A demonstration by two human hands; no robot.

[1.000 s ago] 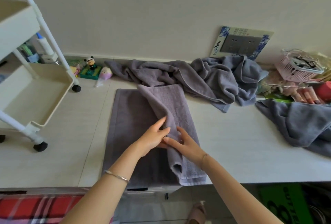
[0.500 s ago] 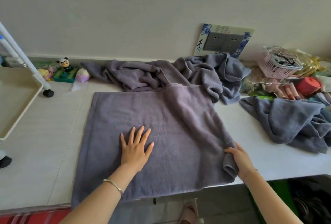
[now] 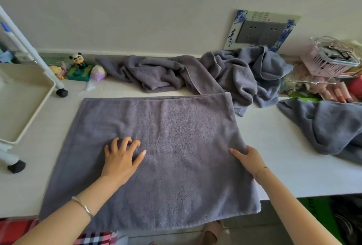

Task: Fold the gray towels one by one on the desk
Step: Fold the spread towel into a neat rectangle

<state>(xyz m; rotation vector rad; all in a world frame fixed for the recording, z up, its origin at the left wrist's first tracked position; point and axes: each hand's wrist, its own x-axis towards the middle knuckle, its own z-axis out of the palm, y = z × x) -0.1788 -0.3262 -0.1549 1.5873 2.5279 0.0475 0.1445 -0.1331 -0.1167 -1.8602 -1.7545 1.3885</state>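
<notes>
The towel (image 3: 176, 146) now lies spread flat mid-desk (image 3: 293, 156) — left hand (image 3: 119, 158) pressing open-palmed at 8 o'clock, right hand (image 3: 248, 158), loosely open, gripping nothing, released the 4 o'clock edge — ready for folding.

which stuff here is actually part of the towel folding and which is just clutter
Job: flat gray towel under left hand and right hand; crumpled towels; towel at right; desk.

Clutter: panda figurine, pink basket, white cart, socket plate.
</notes>
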